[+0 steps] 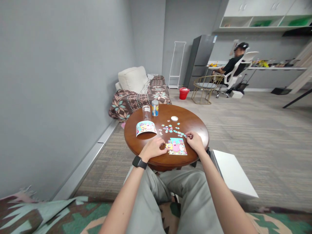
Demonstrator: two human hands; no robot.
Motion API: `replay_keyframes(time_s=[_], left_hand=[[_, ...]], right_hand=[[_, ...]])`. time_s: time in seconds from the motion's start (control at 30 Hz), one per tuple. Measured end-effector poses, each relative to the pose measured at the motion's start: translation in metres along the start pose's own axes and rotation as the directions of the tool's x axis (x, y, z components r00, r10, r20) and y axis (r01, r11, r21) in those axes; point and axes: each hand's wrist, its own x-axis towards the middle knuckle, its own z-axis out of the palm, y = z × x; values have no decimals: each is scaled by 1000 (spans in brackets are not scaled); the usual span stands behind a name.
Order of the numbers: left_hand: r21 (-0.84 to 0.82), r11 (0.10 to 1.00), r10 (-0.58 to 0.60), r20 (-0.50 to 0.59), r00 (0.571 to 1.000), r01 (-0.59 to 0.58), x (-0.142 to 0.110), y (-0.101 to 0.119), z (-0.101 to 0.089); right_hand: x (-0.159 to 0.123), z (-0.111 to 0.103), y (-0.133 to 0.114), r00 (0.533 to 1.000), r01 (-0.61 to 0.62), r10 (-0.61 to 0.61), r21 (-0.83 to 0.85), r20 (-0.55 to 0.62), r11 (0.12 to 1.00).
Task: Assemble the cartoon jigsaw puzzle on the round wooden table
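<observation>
Grey trousers [190, 188] covered my legs on the near side of the tabletop [192, 118]. My left hand [153, 148] was open, thumb at the left edge of the partly assembled puzzle [177, 146]. My right hand [195, 141] was positioned at the puzzle's far right corner, fingertips beside loose pieces [170, 128]; I could not tell whether it gripped one.

Puzzle [177, 147] on table [192, 117]; loose pieces [167, 129] behind; picture card [144, 127] left, tumbler [146, 112] behind card.
</observation>
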Motion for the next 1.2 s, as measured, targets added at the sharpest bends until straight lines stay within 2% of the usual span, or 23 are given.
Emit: replay_keyframes(time_s=[0.53,0.73,0.93,1.2], left_hand=[[5,1000,-3,-2,1000,3,1,1,-1],[-11,1000,16,9,1000,-16,1,0,-1],[18,1000,3,-15,1000,-2,0,-1,1],[9,1000,2,4,1000,-2,1,0,-1]], right_hand=[[-2,-4,-3,998,28,-28,1,53,1000],[-2,-5,-2,1000,-10,8,92,20,996],[-1,-5,-1,998,-54,48,200,39,978],[-2,-8,-3,998,-54,56,233,-2,971]])
